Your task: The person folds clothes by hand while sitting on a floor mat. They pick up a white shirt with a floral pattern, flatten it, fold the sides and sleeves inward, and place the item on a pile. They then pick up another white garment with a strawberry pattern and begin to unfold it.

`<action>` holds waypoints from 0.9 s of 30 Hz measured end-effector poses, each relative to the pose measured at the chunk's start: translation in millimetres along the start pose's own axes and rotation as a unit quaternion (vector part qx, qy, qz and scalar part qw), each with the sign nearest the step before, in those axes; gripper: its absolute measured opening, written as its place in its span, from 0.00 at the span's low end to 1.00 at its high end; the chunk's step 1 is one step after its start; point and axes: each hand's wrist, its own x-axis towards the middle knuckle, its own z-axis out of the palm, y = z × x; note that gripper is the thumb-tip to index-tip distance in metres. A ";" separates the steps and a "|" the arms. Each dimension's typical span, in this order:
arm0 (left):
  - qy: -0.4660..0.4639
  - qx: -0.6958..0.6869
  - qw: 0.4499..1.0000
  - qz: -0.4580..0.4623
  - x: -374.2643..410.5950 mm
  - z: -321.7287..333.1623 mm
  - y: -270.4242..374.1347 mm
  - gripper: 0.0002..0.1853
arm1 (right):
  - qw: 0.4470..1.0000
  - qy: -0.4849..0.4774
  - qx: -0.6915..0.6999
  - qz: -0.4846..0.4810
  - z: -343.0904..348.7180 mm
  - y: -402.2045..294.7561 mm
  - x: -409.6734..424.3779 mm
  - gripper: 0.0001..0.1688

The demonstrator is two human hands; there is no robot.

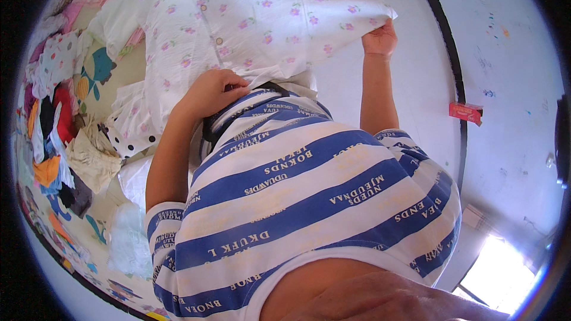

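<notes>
A white button-front shirt (pixel 267 22) with a pink-and-purple flower print is spread out in front of me. My right hand (pixel 380 39) grips the cuff end of one sleeve (pixel 339 20), which is stretched out to the right. Close to my waist, my left hand (pixel 219 89) is curled at the shirt's lower edge, its fingertips on gathered white cloth. Round buttons (pixel 219 41) run down the front placket. The shirt's far end is cut off by the top of the picture.
On the left, a patterned mat (pixel 129 191) bears heaped clothes, among them beige shorts (pixel 93 156), an orange garment (pixel 47 171) and a polka-dot cloth (pixel 134 142). A clear plastic bag (pixel 129 236) lies nearby. A small red box (pixel 465 113) is by the marked wall (pixel 504 67) on the right.
</notes>
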 end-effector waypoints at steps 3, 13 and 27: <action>-0.005 0.004 1.000 -0.005 -0.2 -0.1 0.4 0.11 | 1.000 0.000 0.018 0.001 0.7 1.7 -5.0 0.24; -0.012 -0.013 1.000 -0.012 0.0 0.0 -1.9 0.12 | 1.000 -0.017 0.002 -0.021 15.8 6.1 -15.3 0.24; -0.054 -0.088 0.994 0.040 7.9 -1.0 10.2 0.15 | 0.998 -0.057 0.031 -0.024 7.5 3.8 -6.4 0.22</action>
